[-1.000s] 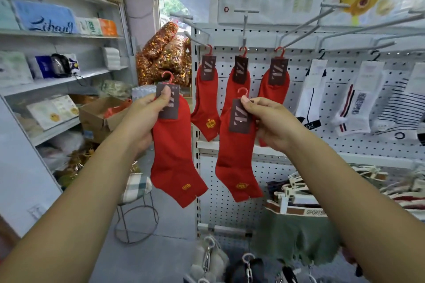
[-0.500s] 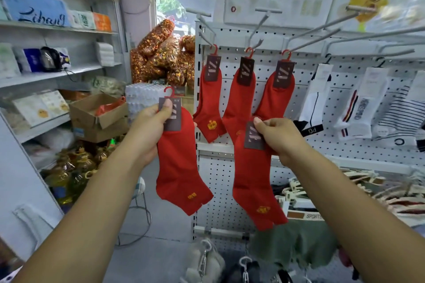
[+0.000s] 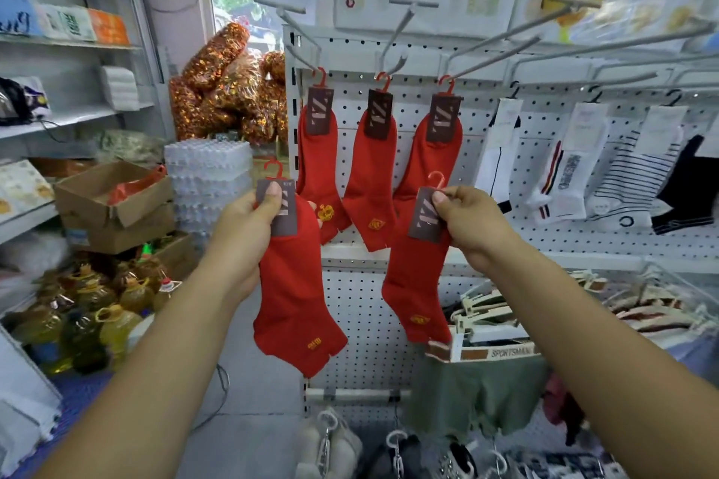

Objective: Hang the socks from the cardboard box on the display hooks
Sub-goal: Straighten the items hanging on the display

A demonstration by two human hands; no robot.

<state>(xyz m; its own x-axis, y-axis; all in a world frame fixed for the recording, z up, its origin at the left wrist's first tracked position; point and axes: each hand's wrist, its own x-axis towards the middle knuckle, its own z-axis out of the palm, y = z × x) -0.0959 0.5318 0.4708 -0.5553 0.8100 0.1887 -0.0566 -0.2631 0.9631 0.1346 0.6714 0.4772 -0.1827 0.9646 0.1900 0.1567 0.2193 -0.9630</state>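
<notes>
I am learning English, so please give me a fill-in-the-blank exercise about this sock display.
1. The left hand and right hand hold ____ short red socks in total.
2. ____ hanging red socks are on the grey metal display hooks.
3. The brown cardboard box stands on the person's ____ side.
Missing words: two, three, left.

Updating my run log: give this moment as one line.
left hand: pinches left sock tag | right hand: pinches right sock tag | hooks: three red socks hung | held pair: unhung

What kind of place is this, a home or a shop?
Most likely a small general shop: labelled socks hang on pegboard display hooks, packaged goods fill the shelves, and yellow oil bottles stand below.
</notes>
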